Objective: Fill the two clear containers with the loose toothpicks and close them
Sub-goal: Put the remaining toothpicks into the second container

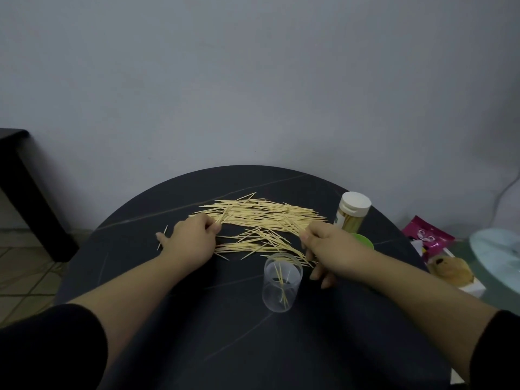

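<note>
Your left hand lies on the dark round table, fingers curled, pinching a few sticks at the left end of the loose toothpicks, which spread across the far middle of the top. Nearer you, right of centre, the open clear container stands upright with a few sticks inside. Your right hand, just beside it, grips a small bundle at the pile's right end; past it sit a green lid and the white-capped container, packed full.
</note>
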